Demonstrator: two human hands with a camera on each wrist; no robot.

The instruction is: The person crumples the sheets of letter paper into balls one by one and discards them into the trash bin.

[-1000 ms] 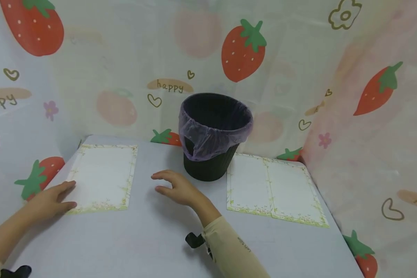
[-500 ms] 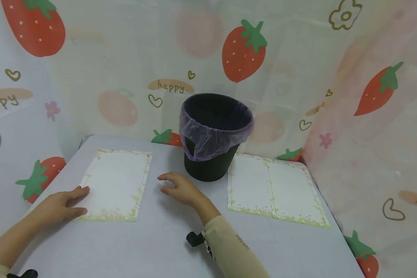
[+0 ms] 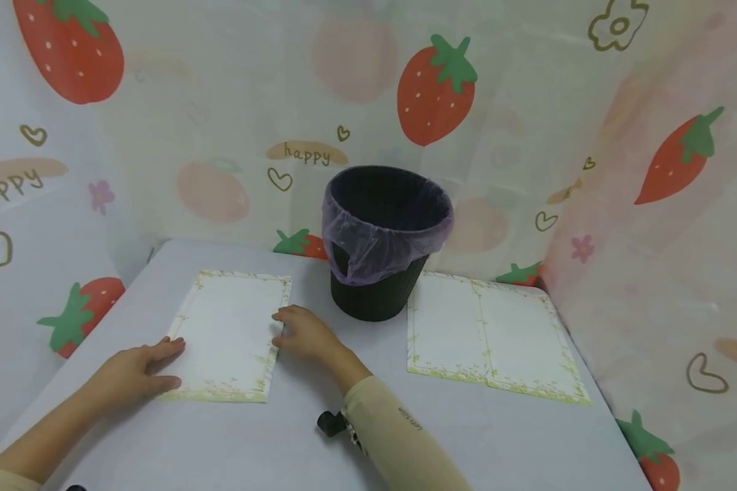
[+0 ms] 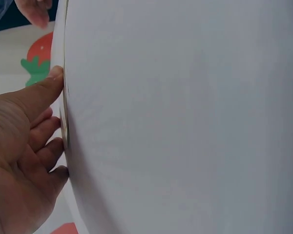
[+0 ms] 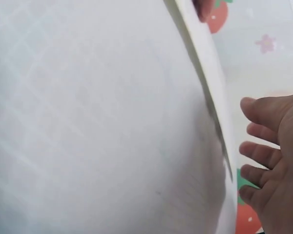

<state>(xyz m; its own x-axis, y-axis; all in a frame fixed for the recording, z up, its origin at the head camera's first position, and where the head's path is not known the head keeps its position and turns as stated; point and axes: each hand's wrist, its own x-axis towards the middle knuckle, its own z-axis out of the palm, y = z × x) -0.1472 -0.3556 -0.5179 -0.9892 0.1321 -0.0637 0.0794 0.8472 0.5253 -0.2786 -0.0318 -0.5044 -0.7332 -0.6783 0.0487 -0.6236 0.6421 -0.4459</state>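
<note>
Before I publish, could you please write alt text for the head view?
A person's left hand and right hand flank a white, floral-bordered paper sheet on a white table. To the right are two matching sheets and a black bin with a purple plastic liner.

The head view looks forward and down on the table (image 3: 239,443). The wrist views look from close and low at the left hand (image 4: 29,151) and right hand (image 5: 281,161); all three share the paper (image 3: 230,327).
</note>
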